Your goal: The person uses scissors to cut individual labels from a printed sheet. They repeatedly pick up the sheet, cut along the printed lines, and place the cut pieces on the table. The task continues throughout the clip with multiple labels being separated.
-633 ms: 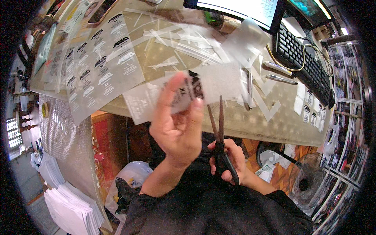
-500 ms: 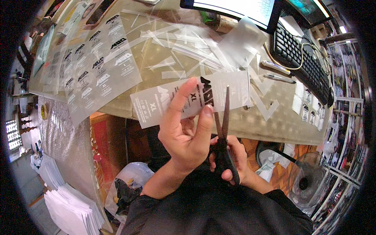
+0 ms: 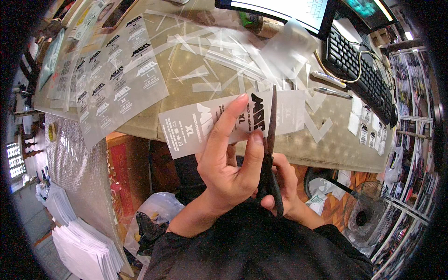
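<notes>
Between the thumb and fingers of my left hand (image 3: 228, 163) is a strip of translucent printed film (image 3: 186, 128), held up above the front edge of the table. Black and white logo prints run along it. My right hand (image 3: 284, 182) grips black-handled scissors (image 3: 270, 140), points upward. Their blades lie closed together across the strip, just right of its black print and my left thumb. Part of my right hand is hidden behind the handles and my left hand.
Larger printed film sheets (image 3: 116, 74) lie on the table's left, clear offcuts (image 3: 233, 65) across its middle. Small cut labels (image 3: 368, 128) sit at the right, below a keyboard (image 3: 357, 70) and a pen (image 3: 333, 92). A fan (image 3: 368, 210) stands at lower right.
The scissor blades, apart before, have come together across the strip. My left hand and the strip have shifted slightly right and down.
</notes>
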`<state>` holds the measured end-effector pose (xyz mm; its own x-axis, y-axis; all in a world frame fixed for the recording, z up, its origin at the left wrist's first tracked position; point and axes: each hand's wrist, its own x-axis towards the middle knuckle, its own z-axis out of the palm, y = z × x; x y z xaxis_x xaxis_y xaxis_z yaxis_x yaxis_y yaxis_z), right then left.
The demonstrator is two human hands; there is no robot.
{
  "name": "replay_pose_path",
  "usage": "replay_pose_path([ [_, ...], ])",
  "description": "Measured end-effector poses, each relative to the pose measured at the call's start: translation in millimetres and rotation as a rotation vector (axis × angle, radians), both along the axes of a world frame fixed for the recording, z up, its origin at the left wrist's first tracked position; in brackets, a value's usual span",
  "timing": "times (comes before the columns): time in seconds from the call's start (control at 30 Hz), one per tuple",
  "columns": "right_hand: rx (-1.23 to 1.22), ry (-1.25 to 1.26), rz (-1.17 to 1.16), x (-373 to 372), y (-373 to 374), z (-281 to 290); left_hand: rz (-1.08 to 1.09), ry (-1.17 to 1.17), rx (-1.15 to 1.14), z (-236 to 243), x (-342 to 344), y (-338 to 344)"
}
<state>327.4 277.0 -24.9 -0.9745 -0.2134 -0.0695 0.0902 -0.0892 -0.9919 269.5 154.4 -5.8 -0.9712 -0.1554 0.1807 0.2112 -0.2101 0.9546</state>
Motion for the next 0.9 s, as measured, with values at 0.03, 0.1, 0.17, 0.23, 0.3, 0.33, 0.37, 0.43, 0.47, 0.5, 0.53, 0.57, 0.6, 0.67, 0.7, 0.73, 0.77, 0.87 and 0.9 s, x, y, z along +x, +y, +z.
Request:
replay_pose_path([
  [0.03,0.008,0.004,-0.003,0,-1,0,0.003,0.001,-0.009,0,0,0],
  [0.1,0.011,0.01,-0.013,0,-2,-1,0.021,0.059,-0.026,-5,-2,-1],
  [0.17,0.012,0.014,-0.012,-1,-2,-1,0.012,-0.001,0.022,-2,-1,1],
  [0.23,0.011,0.015,0.001,-3,-2,-1,0.012,-0.022,0.009,0,-2,0],
  [0.3,0.003,0.014,0.001,-2,-2,-2,0.021,-0.002,-0.045,0,-3,-1],
  [0.33,-0.001,0.013,0.001,-2,-2,-3,0.027,0.007,-0.061,0,-4,-2],
  [0.37,-0.002,0.004,0.001,-2,-2,-2,0.033,0.018,-0.057,-2,-4,-1],
  [0.43,-0.004,-0.013,-0.002,-2,-2,-1,0.035,0.033,-0.066,-4,-6,-2],
  [0.47,0.0,-0.016,-0.004,-1,-3,-1,0.032,0.038,-0.079,-5,-7,-2],
  [0.5,0.002,-0.019,-0.005,-1,-3,-2,0.03,0.042,-0.093,-5,-7,-3],
  [0.53,0.004,-0.023,-0.007,0,-3,-2,0.023,0.024,-0.069,-4,-7,-3],
  [0.57,0.021,-0.008,-0.005,0,-2,-3,0.016,0.007,-0.046,-3,-7,-2],
  [0.6,0.038,0.006,-0.001,0,-2,-3,0.011,-0.01,-0.023,-1,-7,-2],
  [0.67,0.057,0.035,0.006,-1,-2,-2,0.017,0.023,-0.052,-3,-8,-3],
  [0.7,0.061,0.05,0.008,-1,-2,-3,0.019,0.041,-0.066,-4,-9,-3],
  [0.73,0.064,0.066,0.01,-1,-2,-3,-0.005,0.059,-0.076,-5,-9,-4],
  [0.77,0.063,0.06,0.009,-1,-2,-3,-0.029,0.078,-0.087,-6,-10,-6],
  [0.87,0.052,0.036,0.003,0,-3,-3,-0.047,0.118,-0.111,-7,-12,-6],
  [0.9,0.043,0.026,0.0,0,-4,-4,-0.044,0.129,-0.118,-8,-13,-6],
])
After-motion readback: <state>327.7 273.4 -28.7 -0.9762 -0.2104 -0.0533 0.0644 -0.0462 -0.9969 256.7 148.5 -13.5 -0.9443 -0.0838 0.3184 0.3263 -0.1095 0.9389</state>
